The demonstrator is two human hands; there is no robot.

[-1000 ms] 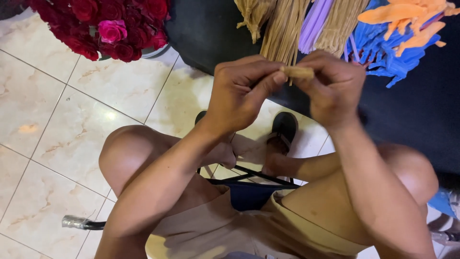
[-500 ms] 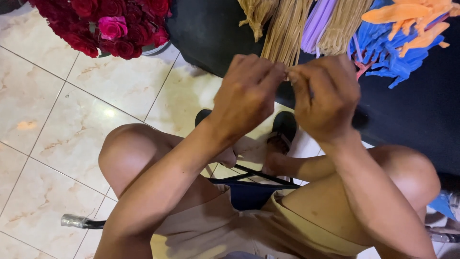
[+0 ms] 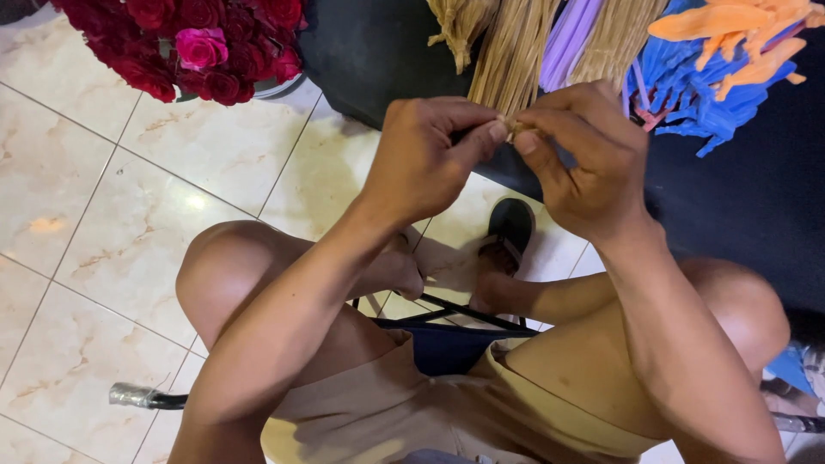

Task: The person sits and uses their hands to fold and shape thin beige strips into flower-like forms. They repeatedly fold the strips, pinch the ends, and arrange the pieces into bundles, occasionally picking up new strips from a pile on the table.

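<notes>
Left hand (image 3: 425, 159) and right hand (image 3: 584, 159) meeting fingertip to fingertip, each grip pinched shut on small tan strip (image 3: 516, 129), above knees, just before straw bundle (image 3: 516, 51) on dark surface (image 3: 387, 51). Red roses (image 3: 185, 39) upper left.

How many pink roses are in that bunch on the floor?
1. A single pink rose sits among the dark red roses at the upper left, on the tiled floor. More may be hidden beyond the frame's top edge.
</notes>
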